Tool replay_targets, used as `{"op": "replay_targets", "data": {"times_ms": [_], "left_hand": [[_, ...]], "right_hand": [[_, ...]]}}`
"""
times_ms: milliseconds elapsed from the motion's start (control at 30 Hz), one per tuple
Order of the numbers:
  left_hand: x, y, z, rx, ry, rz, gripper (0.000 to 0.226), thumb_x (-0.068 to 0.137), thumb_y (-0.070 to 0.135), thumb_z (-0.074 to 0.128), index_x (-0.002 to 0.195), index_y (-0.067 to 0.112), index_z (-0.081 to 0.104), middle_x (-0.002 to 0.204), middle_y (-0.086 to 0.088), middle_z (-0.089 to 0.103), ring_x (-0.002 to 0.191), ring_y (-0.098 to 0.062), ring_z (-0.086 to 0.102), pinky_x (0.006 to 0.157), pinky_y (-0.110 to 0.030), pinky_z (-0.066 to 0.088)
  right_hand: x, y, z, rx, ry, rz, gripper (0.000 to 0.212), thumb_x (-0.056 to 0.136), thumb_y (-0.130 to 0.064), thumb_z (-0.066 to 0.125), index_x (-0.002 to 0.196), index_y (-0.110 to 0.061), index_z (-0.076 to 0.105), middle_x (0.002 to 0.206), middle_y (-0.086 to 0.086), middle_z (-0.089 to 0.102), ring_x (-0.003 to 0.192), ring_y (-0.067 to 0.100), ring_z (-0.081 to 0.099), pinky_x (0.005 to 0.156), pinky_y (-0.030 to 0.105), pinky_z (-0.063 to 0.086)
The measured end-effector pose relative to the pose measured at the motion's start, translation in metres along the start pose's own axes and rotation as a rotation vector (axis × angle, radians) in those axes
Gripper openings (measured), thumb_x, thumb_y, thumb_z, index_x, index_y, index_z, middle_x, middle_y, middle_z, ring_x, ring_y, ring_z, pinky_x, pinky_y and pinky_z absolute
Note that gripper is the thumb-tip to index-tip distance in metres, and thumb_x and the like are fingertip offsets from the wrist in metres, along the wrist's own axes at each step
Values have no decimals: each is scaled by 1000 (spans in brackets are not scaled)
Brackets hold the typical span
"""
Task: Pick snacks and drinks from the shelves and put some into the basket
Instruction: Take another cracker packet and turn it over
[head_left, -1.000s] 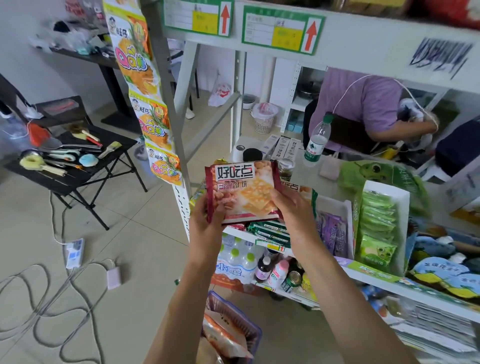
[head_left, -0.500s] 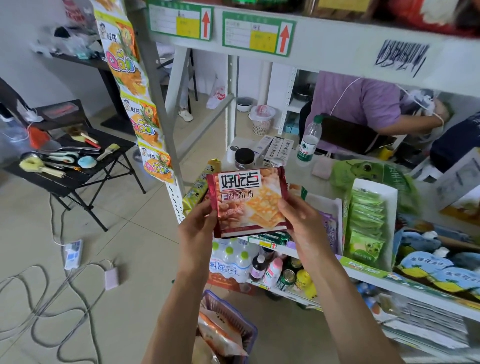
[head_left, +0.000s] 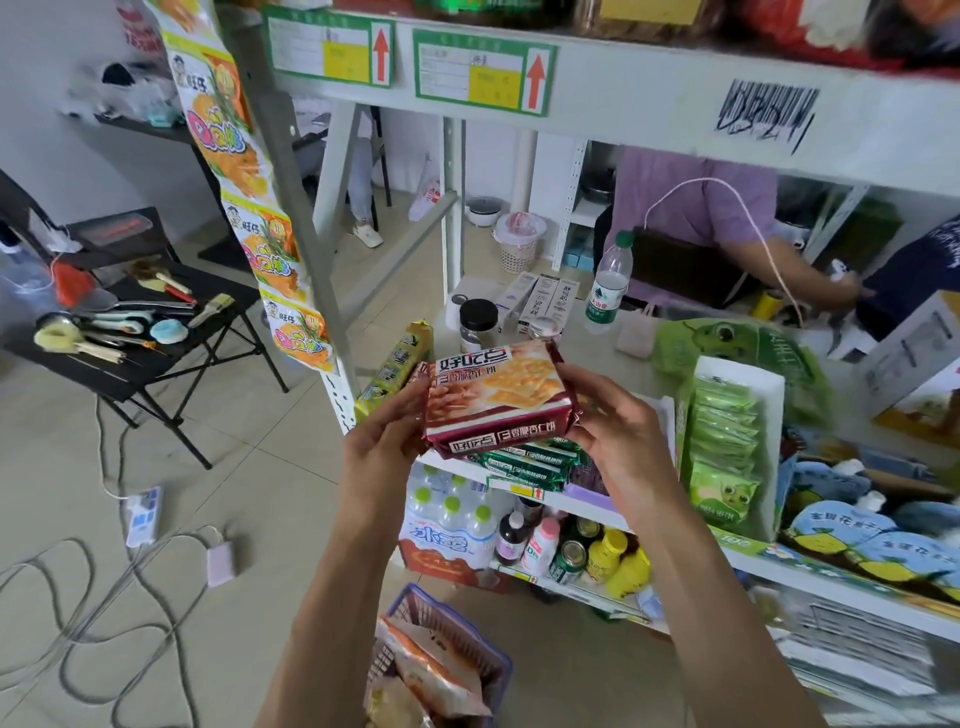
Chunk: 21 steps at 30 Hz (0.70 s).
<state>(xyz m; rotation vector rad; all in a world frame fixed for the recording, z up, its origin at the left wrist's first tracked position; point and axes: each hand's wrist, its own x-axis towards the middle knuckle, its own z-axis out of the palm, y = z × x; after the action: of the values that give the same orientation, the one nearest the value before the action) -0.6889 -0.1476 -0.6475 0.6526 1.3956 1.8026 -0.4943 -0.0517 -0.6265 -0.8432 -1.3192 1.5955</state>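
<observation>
A dark red cracker pack (head_left: 493, 400) is held in front of the white shelf unit (head_left: 644, 98). My left hand (head_left: 382, 447) grips its left end and my right hand (head_left: 618, 441) grips its right end. Its face is tipped back, with the lower side panel turned toward me. Below my arms a purple basket (head_left: 493, 660) stands on the floor with orange snack bags (head_left: 431, 670) inside. Green snack packs (head_left: 524, 460) lie stacked on the shelf just under the cracker pack. Bottles and cans (head_left: 566, 545) stand on the lower shelf.
A strip of yellow snack packets (head_left: 254, 223) hangs on the shelf post. A black folding table (head_left: 150, 358) with tools stands at left. Cables and a power strip (head_left: 143, 514) lie on the tiled floor. A person in purple (head_left: 701, 208) sits behind the shelf.
The cracker pack has come down from the shelf and tilted back flatter between my hands. My view has dropped and moved closer to the shelf.
</observation>
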Motion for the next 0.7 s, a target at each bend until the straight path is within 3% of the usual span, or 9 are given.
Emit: {"op": "replay_targets", "data": {"times_ms": [67, 200, 300, 467, 600, 700], "left_hand": [[1, 2, 1, 5, -12, 5, 45, 93, -17, 33, 124, -4, 62, 115, -18, 70, 104, -29, 69, 87, -30, 58], [3, 2, 2, 97, -60, 87, 34, 92, -10, 54, 123, -1, 64, 119, -19, 68, 109, -30, 67, 90, -29, 56], [2, 5, 4, 158, -43, 128, 23, 92, 0, 61, 114, 1, 68, 109, -15, 72, 99, -24, 69, 83, -23, 55], [3, 4, 9, 217, -7, 193, 13, 91, 12, 66, 98, 1, 67, 88, -14, 71, 85, -38, 67, 81, -45, 56], [2, 1, 13, 230, 61, 182, 6, 91, 12, 68, 87, 8, 70, 80, -7, 68, 76, -22, 61, 76, -38, 50], [-1, 0, 14, 175, 70, 151, 17, 87, 25, 72, 85, 9, 70, 83, -10, 66, 76, -23, 57, 75, -44, 46]], "right_hand": [[1, -2, 0, -5, 5, -7, 37, 91, 12, 51, 110, -13, 70, 112, 13, 70, 102, 22, 69, 78, 26, 57], [6, 1, -3, 24, 40, -21, 33, 90, 11, 54, 106, -13, 70, 112, 16, 70, 102, 24, 69, 83, 32, 58], [9, 1, -4, -15, 73, -40, 23, 91, 5, 57, 106, -7, 69, 104, 19, 70, 85, 20, 70, 73, 26, 57], [9, 2, -8, -103, 107, -75, 9, 91, -9, 63, 98, -6, 68, 75, 13, 67, 61, 19, 61, 60, 26, 54], [9, 3, -9, -126, 177, -102, 9, 91, -14, 65, 93, -6, 69, 62, 2, 62, 52, 13, 54, 49, 21, 45], [9, 4, -11, -161, 227, -143, 10, 92, -9, 64, 91, 0, 69, 52, -13, 60, 47, -1, 51, 49, 11, 39]]}}
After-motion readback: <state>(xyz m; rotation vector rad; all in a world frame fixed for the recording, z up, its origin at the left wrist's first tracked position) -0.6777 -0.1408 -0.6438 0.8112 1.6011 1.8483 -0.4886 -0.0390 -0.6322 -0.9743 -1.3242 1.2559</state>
